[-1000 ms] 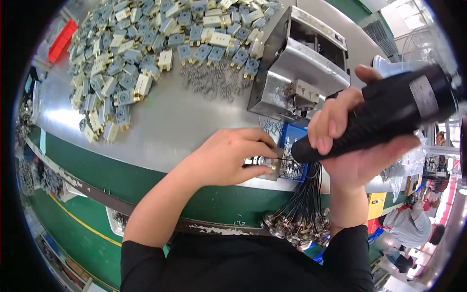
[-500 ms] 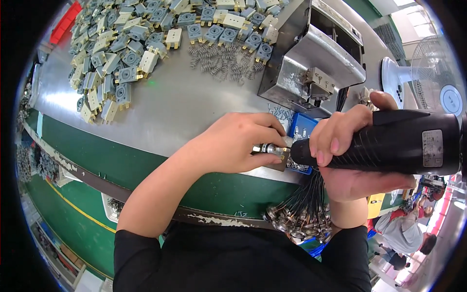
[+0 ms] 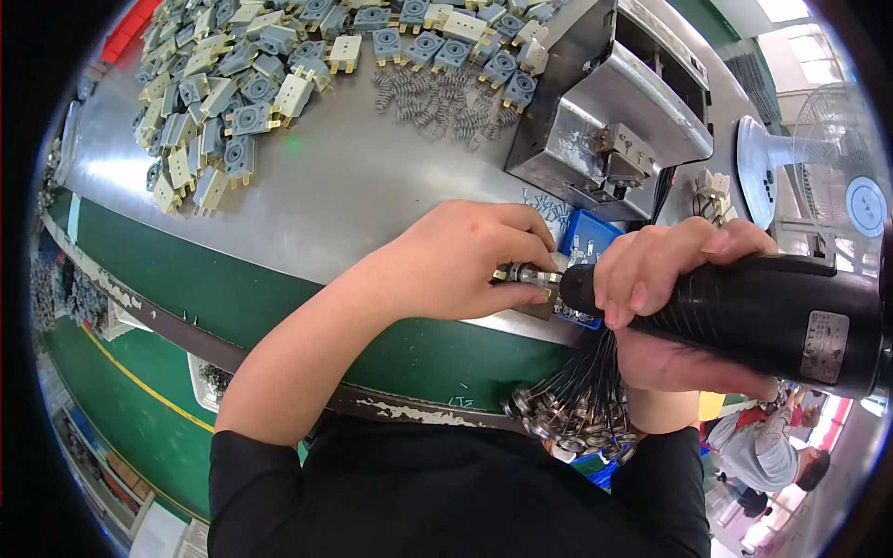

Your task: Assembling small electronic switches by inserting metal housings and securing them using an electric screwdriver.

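Gripping: right hand [image 3: 684, 307] is clenched round a black power screwdriver [image 3: 772, 312], nose pointing left at a small metal part [image 3: 524, 274]
left hand: left hand [image 3: 465, 260] pinches the small metal part between thumb and fingers, just above the bench's near edge
part location: at the front edge of the grey worktop [image 3: 353, 195], touching the screwdriver tip, beside a blue tray [image 3: 584, 244]
wires: bundle of black leads with metal ends [image 3: 577, 400] hangs below the right hand over the green bench front
behind: steel box fixture [image 3: 605, 112] just past the blue tray; loose springs [image 3: 446, 93] near it
far left: heap of grey and cream plug parts [image 3: 242, 84], well apart from both hands
right edge: white fan [image 3: 828, 177]
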Demonstrator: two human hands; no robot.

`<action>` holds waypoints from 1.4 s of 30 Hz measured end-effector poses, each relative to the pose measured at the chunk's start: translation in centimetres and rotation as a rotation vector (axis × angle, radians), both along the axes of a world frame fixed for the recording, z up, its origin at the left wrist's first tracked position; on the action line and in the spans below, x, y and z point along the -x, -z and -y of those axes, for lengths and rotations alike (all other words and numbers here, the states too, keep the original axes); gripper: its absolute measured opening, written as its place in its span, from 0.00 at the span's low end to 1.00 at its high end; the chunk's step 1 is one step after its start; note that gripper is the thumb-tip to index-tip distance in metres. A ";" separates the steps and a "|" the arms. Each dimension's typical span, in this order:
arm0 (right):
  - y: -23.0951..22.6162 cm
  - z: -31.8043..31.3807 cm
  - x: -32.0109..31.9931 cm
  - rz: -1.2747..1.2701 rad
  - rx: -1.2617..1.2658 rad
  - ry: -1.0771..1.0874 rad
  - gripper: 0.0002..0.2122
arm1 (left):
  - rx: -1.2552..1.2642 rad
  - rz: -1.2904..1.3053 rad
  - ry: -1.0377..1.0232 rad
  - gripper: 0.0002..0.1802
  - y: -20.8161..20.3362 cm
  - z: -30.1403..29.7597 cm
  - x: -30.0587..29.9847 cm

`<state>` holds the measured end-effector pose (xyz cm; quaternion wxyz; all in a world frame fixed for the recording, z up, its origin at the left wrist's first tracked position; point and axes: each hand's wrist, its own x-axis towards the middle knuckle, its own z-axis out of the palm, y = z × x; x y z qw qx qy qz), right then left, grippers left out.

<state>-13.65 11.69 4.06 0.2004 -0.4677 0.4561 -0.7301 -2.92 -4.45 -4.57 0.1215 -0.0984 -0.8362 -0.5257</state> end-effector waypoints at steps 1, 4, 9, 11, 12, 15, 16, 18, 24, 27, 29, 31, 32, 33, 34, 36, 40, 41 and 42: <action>0.0 0.0 0.1 0.012 -0.005 -0.010 0.47 | -0.001 0.002 -0.004 0.15 0.1 0.0 0.0; 0.1 0.0 0.1 0.045 -0.019 -0.034 0.48 | 0.003 -0.018 -0.009 0.14 0.2 -0.1 -0.1; -0.4 -0.2 0.4 0.085 -0.038 -0.055 0.50 | 0.006 -0.002 -0.010 0.14 -0.1 -0.1 -0.1; -0.7 -0.4 0.6 0.098 -0.043 -0.064 0.51 | -0.009 0.009 -0.004 0.14 -0.2 -0.1 0.0; -0.9 -0.5 0.7 0.104 -0.044 -0.071 0.51 | -0.025 0.023 -0.001 0.14 -0.2 -0.1 0.0; -1.9 -0.8 1.1 0.108 -0.036 -0.073 0.53 | -0.012 0.009 -0.002 0.14 -0.3 0.0 -0.2; -2.3 -0.8 1.2 0.107 -0.030 -0.071 0.53 | -0.003 -0.001 0.007 0.14 -0.4 0.0 -0.2; -3.0 -0.2 2.5 0.047 0.130 -0.084 0.55 | -0.021 0.002 0.001 0.16 -0.4 -0.2 -0.3; -4.9 1.2 5.8 -0.006 0.041 0.473 0.51 | 0.011 0.033 0.020 0.17 -1.0 -0.4 -0.2; -4.7 2.1 6.2 -0.027 0.053 0.549 0.49 | 0.005 0.044 0.012 0.18 -1.3 -0.5 -0.2; -4.5 2.5 6.6 -0.051 0.063 0.577 0.49 | -0.004 0.042 0.005 0.17 -1.3 -0.6 -0.2; -4.1 2.8 6.9 -0.066 0.057 0.593 0.47 | -0.009 0.047 0.010 0.17 -1.4 -0.5 -0.2; -3.9 3.0 7.1 -0.086 0.067 0.590 0.46 | -0.019 0.055 0.013 0.17 -1.4 -0.6 -0.2; -3.8 3.1 7.1 -0.089 0.069 0.594 0.46 | -0.017 0.051 0.017 0.17 -1.4 -0.6 -0.1; -3.8 3.2 7.1 -0.097 0.057 0.597 0.46 | -0.022 0.051 0.016 0.17 -1.4 -0.6 -0.1; -3.8 3.6 7.0 -0.097 0.046 0.599 0.45 | -0.025 0.051 0.014 0.17 -1.4 -0.6 -0.1; -3.5 3.9 7.0 -0.120 0.022 0.598 0.45 | -0.027 0.060 0.013 0.17 -1.4 -0.5 -0.2; -3.5 3.9 7.0 -0.121 0.025 0.592 0.46 | -0.029 0.060 0.014 0.17 -1.4 -0.5 -0.2; -3.4 3.9 7.0 -0.122 0.028 0.586 0.46 | -0.028 0.060 0.014 0.17 -1.4 -0.5 -0.2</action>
